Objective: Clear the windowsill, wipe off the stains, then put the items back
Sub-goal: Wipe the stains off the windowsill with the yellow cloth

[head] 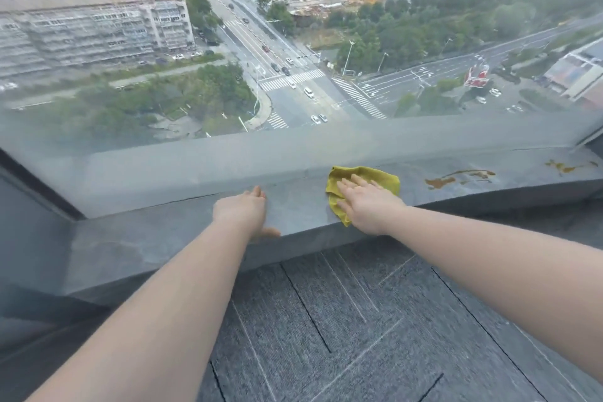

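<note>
Yellow cloth (375,178) half hidden under flat right hand (365,202).

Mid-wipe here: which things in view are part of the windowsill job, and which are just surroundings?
Job: windowsill; yellow cloth pressed flat under right hand; left hand resting on the sill; brown stains and, still unwiped.

Surroundings: window glass; carpet tiles.

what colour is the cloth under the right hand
Yellow-green cloth, flat under the right hand on the windowsill; head view.
</note>
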Available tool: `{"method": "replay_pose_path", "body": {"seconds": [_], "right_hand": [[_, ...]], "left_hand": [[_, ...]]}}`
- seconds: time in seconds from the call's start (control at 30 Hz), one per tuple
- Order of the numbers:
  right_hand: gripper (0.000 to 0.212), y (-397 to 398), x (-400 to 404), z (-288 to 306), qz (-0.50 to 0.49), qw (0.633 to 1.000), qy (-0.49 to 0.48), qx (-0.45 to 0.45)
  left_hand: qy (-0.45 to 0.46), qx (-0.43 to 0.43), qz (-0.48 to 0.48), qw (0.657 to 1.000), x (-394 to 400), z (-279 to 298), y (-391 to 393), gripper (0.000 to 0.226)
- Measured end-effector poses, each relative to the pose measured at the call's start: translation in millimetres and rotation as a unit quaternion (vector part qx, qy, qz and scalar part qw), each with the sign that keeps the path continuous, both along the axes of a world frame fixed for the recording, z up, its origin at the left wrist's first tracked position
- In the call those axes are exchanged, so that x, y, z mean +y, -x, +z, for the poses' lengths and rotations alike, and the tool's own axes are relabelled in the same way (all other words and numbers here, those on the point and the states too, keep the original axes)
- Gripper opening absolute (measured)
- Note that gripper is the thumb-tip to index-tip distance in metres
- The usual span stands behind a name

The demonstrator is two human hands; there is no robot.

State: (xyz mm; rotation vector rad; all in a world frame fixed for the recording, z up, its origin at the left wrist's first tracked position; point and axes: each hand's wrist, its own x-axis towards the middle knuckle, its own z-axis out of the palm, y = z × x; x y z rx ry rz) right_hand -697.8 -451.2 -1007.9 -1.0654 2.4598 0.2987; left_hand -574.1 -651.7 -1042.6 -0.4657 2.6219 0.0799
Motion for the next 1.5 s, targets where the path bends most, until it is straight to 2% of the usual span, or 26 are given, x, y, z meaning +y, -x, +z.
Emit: {"method": "replay_pose_path", "body": {"seconds": [0.13, 0.2, 0.33, 0.5, 0.6, 0.7, 0.83, 1.0, 1.07, 1.13, 1.27, 1.33, 1.4, 1.5], "right_hand": [[0.059, 16.9, 2.6, -40.0, -0.012, 1.0, 0.013, -0.014], [0.06, 24.4, 13.4, -51.9, 0.0, 0.999, 0.044, -0.026], [0.06, 60.8, 44.9, -49.6, 0.029, 0.996, 0.07, -0.047], [0.061, 148.6, 142.5, -51.3, -0.041, 0.997, 0.055, -0.038], [0.062, 205.3, 205.1, -53.2, -0.124, 0.991, 0.051, -0.013], [0.061, 236.4, 233.1, -58.2, -0.169, 0.984, 0.051, -0.004], [0.06, 232.4, 222.3, -61.6, -0.149, 0.987, 0.063, -0.005], [0.06, 191.9, 182.9, -60.6, -0.029, 0.995, 0.096, -0.011], [0.059, 194.1, 186.3, -61.4, -0.013, 0.994, 0.103, -0.019], [0.058, 210.1, 203.9, -61.8, -0.046, 0.993, 0.105, -0.015], [0.058, 242.2, 237.3, -63.8, -0.175, 0.981, 0.076, 0.021], [0.058, 240.0, 231.7, -64.7, -0.193, 0.979, 0.065, 0.022], [0.059, 225.3, 215.1, -63.1, -0.156, 0.985, 0.072, 0.017], [0.059, 192.6, 190.0, -63.8, -0.047, 0.994, 0.094, 0.005]], "left_hand": [[0.037, -0.075, 0.011, 0.996, 8.8, 13.4, 14.5, 0.102], [0.069, -0.091, 0.024, 0.993, 20.9, 21.4, 26.0, 0.086], [0.052, 0.005, 0.046, 0.998, 63.9, 25.5, 70.3, 0.07], [-0.023, 0.081, -0.031, 0.996, 159.5, 19.4, 151.7, 0.079], [-0.037, 0.091, -0.077, 0.992, 205.9, 9.5, 191.0, 0.086], [-0.021, 0.074, -0.082, 0.994, 223.2, -1.3, 211.3, 0.091], [-0.001, 0.057, -0.079, 0.995, 224.1, -2.2, 217.2, 0.093], [0.002, 0.051, -0.08, 0.996, 224.7, 1.3, 218.6, 0.093], [0.001, 0.057, -0.077, 0.995, 223.5, 0.5, 216.9, 0.093], [0.001, 0.058, -0.078, 0.995, 222.9, -0.9, 215.7, 0.093], [0.006, 0.05, -0.082, 0.995, 222.8, -0.6, 217.9, 0.093], [0.011, 0.048, -0.085, 0.995, 221.3, -1.9, 218.7, 0.093], [0.01, 0.053, -0.088, 0.995, 220.9, -3.4, 220.0, 0.093], [0.012, 0.055, -0.087, 0.995, 221.2, -4.7, 219.8, 0.093]]}}
